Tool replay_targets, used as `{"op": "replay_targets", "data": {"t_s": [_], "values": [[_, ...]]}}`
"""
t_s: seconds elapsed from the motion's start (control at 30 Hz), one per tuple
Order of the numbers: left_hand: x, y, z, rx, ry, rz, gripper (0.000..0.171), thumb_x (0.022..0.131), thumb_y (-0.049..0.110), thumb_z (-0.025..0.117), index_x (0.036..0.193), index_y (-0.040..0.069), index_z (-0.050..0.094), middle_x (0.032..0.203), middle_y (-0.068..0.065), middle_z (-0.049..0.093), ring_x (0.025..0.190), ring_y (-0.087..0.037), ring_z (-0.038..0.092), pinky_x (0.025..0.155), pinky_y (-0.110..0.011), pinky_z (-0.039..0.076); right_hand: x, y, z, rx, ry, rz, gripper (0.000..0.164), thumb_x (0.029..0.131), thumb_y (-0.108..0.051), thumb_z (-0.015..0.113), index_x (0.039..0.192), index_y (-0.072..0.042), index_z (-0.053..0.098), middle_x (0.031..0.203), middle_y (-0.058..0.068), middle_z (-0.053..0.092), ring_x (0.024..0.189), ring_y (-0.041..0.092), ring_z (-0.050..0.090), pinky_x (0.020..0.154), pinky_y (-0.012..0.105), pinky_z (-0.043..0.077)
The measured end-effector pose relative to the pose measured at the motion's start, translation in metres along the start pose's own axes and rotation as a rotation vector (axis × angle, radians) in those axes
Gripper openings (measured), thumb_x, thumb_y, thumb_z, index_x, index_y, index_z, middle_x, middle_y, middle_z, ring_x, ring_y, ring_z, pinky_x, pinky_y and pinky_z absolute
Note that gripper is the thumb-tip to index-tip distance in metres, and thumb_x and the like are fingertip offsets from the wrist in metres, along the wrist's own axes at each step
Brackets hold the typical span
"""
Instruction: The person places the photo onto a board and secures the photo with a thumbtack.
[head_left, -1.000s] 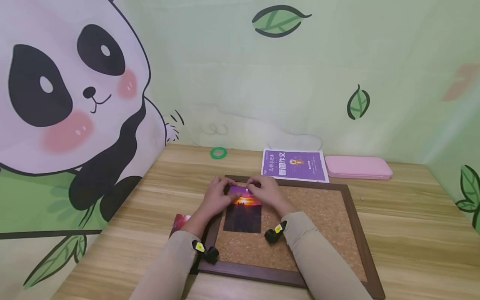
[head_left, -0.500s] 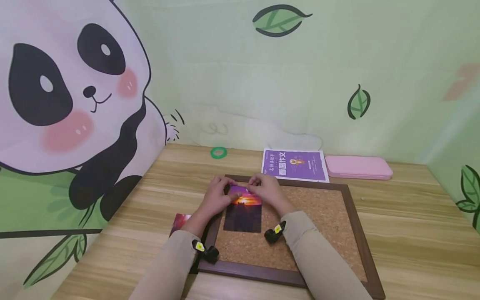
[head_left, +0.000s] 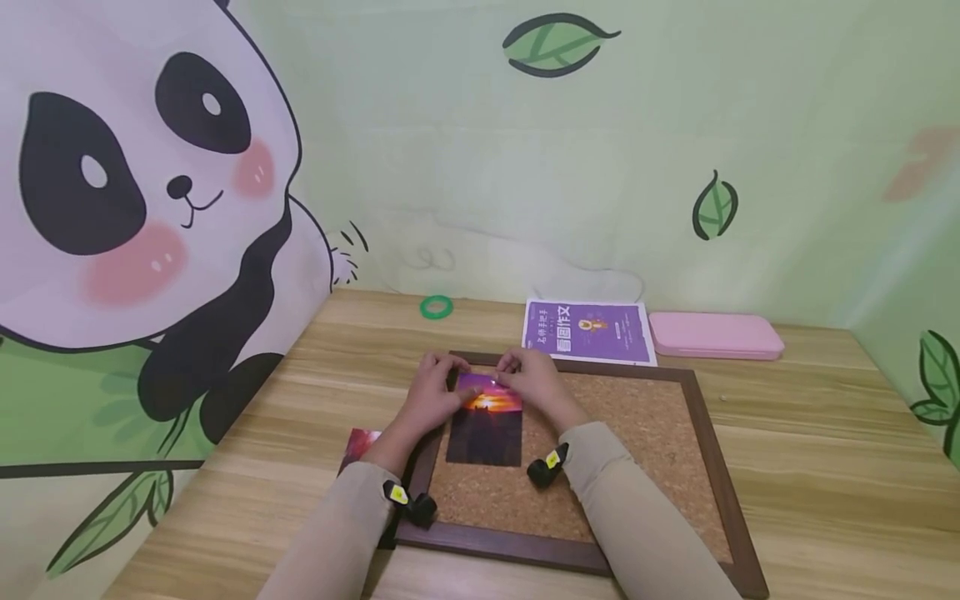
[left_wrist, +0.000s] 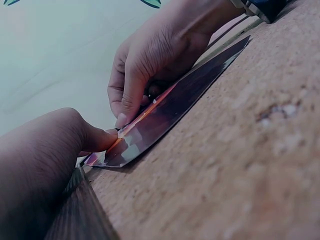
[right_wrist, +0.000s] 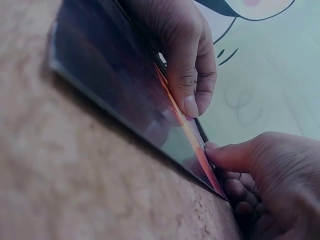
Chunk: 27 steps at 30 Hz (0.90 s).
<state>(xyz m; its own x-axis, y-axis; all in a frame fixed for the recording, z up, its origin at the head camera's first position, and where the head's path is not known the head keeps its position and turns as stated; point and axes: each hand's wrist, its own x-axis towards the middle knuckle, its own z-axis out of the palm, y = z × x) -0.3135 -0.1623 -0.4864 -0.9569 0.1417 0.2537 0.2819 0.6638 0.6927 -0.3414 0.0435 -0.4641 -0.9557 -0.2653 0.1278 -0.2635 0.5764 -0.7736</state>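
Observation:
A sunset photo (head_left: 486,437) lies at the upper left of a brown-framed corkboard (head_left: 630,450). My left hand (head_left: 433,396) holds its top left part, thumb on the picture and fingers bent over toward the board's frame. At the photo's top edge, the thumb and index finger of my right hand (head_left: 536,385) pinch something tiny and shiny, like a pushpin (head_left: 493,382), mostly hidden by the fingertips. In the left wrist view the photo (left_wrist: 170,110) slants along the cork between both hands. The right wrist view has both thumbs close together near the photo's (right_wrist: 110,70) top edge.
Behind the board lie a green ring (head_left: 437,307), a purple booklet (head_left: 588,332) and a pink case (head_left: 716,335). Another reddish picture (head_left: 362,443) sticks out beside my left forearm, left of the board. A panda-printed wall backs the wooden table (head_left: 817,467).

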Motion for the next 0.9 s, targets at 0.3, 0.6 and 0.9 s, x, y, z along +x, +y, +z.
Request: {"op": "replay_targets", "data": {"t_s": [0.3,0.6,0.9], "values": [[-0.001,0.002,0.0,-0.014,0.001,-0.01,0.039,0.088,0.028,0.079,0.118,0.008,0.063,0.114,-0.01,0.045,0.099,-0.028,0.046,0.085,-0.041,0.041,-0.001,0.002,-0.001,-0.005,-0.02,-0.024,0.01,0.092,-0.018,0.074,0.093,-0.009,0.07,0.085,0.003,0.065,0.08,0.019,0.059,0.075,0.035,0.049],[0.008,0.003,-0.054,-0.071,-0.071,-0.057,0.052,0.091,0.027,0.075,0.134,0.007,0.053,0.133,-0.019,0.043,0.112,-0.036,0.048,0.087,-0.048,0.045,0.006,0.017,-0.002,0.065,0.01,-0.159,0.008,0.092,-0.021,0.075,0.095,-0.013,0.072,0.086,-0.002,0.068,0.082,0.016,0.06,0.077,0.034,0.048],[-0.018,-0.034,-0.139,0.046,-0.543,-0.374,0.074,0.079,0.037,0.085,0.132,0.006,0.043,0.137,-0.027,0.041,0.126,-0.044,0.04,0.105,-0.062,0.033,0.004,0.018,-0.004,0.115,0.082,-0.141,0.011,0.093,-0.021,0.074,0.095,-0.011,0.068,0.085,0.0,0.066,0.079,0.017,0.059,0.073,0.032,0.048]]}}
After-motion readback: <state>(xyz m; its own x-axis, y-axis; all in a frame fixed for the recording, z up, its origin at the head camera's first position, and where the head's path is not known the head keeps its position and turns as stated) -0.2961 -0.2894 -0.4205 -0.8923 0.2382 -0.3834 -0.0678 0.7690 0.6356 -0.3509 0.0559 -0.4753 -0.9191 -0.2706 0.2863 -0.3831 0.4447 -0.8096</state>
